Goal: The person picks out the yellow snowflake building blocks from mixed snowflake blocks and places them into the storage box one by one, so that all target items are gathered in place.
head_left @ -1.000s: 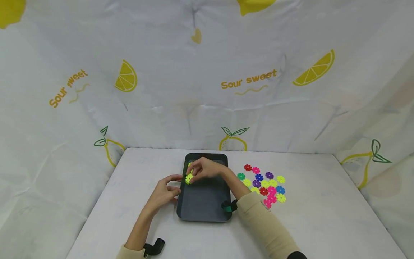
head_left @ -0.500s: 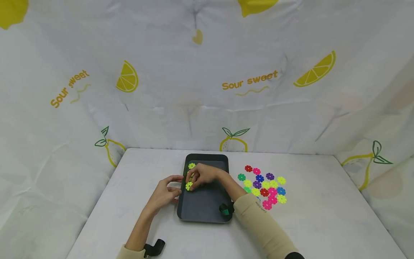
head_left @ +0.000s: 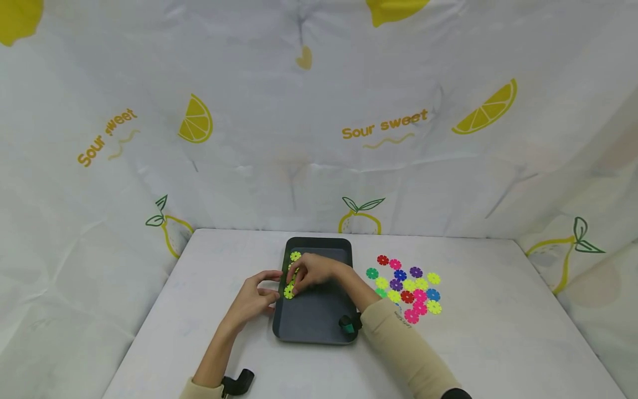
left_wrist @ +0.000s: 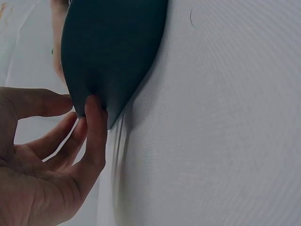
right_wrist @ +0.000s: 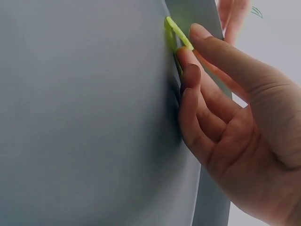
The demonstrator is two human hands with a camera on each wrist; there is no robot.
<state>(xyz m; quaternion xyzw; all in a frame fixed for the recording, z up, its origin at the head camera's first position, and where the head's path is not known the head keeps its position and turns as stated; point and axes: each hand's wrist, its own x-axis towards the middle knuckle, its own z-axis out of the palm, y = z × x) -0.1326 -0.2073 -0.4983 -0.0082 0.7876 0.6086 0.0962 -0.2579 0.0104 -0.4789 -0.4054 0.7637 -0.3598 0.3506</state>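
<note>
Evidently a placing step: nearest, open white surface (head_left: 304, 374) before the baking tray (head_left: 315, 338); then left hand (head_left: 253, 299), loosely spread against its left side; just inside, a tilted yellow-green notched disc (head_left: 288, 292), pinched by right hand (head_left: 315, 270). Next, probably: lay flat, clear of that side, open tray room rightward. Beyond, further yellow-green discs (head_left: 296, 256) along it.

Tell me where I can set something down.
The table is bare right of the loose discs and left of the left hand. The tray is bare at its near end, left of the right wrist's camera. Crowded: the tray's left side, where the right hand pinches a yellow disc, and the loose discs.
</note>
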